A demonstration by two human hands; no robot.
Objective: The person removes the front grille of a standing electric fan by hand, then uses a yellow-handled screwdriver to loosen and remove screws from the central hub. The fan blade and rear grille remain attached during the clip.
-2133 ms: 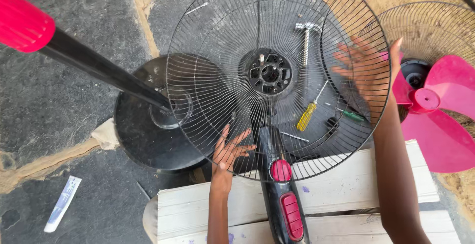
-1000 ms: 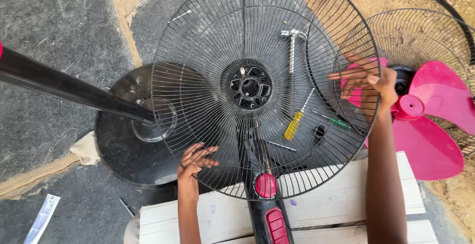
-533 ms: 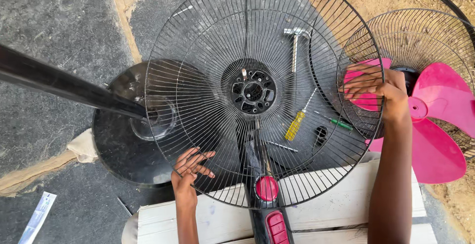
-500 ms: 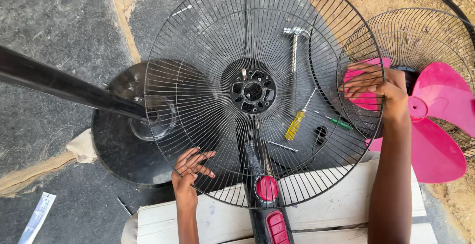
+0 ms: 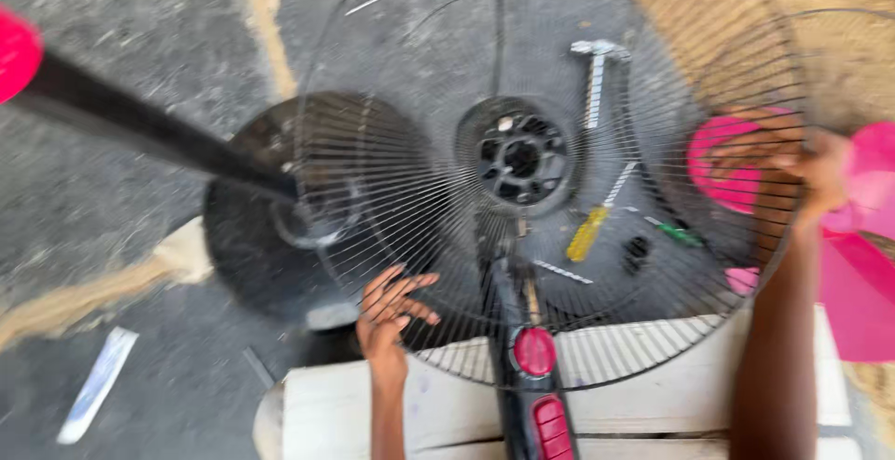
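two bare forearms showing, no sleeves, no gloves, left hand and right hand wearing no rings or watch, everything looking motion-blurred

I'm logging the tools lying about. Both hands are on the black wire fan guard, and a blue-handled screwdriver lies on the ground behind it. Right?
Not quite: the head view shows the screwdriver's handle as yellow, not blue. The rest holds: the left hand and right hand are both on the black wire fan guard, and the screwdriver lies on the ground behind it.
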